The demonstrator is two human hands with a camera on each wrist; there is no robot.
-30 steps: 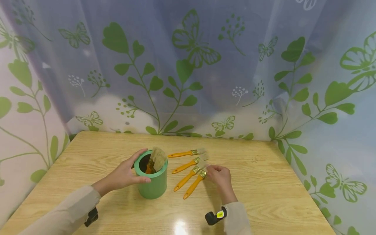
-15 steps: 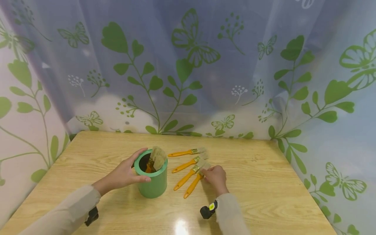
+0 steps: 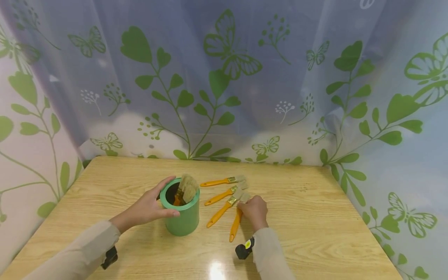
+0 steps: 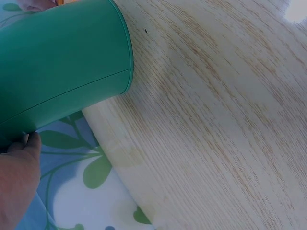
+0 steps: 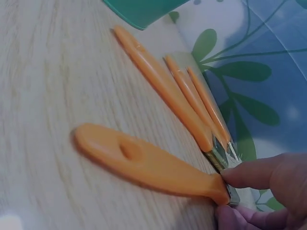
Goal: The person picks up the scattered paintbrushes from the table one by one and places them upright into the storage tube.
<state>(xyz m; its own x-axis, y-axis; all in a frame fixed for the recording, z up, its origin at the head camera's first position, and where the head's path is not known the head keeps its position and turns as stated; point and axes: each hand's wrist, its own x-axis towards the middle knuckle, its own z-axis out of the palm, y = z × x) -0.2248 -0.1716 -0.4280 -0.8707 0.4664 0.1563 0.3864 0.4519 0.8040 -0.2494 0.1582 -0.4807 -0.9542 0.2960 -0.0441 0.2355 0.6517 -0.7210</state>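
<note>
A green cylindrical pot stands on the table, with a wide bristled paintbrush upright inside, bristles up. My left hand grips the pot near its rim, thumb in front and fingers behind. In the left wrist view the pot's green wall fills the upper left. My right hand pinches the nearest orange-handled paintbrush at its metal ferrule. In the right wrist view that handle points away from the thumb; whether it touches the table throughout I cannot tell.
Several orange-handled paintbrushes lie between pot and right hand: one close by, one behind it and one farthest back. Their bristle ends are bunched together on the right. A leaf-patterned curtain hangs beyond the table's back edge.
My right hand has moved left onto the nearest paintbrush and taken hold of its ferrule. That brush's handle end has swung right, away from the others. The left hand and pot stay put.
</note>
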